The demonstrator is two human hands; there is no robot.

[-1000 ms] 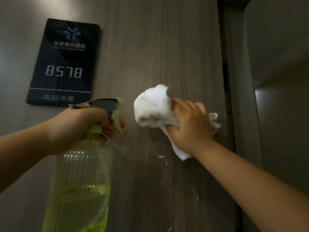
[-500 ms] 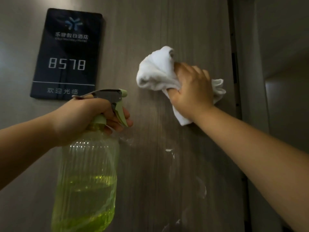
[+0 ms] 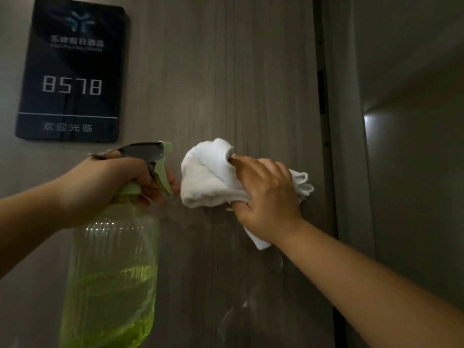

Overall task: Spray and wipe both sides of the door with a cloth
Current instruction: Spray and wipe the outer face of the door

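Door (image 3: 226,71) fills most of the frame, one grey wood-grain panel with its edge running down the right side beside the frame post (image 3: 349,121). We count one white cloth (image 3: 208,177), bunched just right of centre and pressed against the panel by our right hand (image 3: 266,197), whose fingers curl round the fabric, pinching a fold, with cloth ends poking out past the knuckles and below the wrist. We hold one spray bottle (image 3: 110,272) in the lower left, clear ribbed plastic about half full of yellow-green liquid. Our left hand (image 3: 105,187) grips its neck, the fingers wrapped round the green trigger (image 3: 163,179), nozzle pointing toward the cloth. We see one dark room sign (image 3: 72,71) in the upper left, reading 8578. Wet streaks (image 3: 251,305) glisten on the panel under the right forearm.
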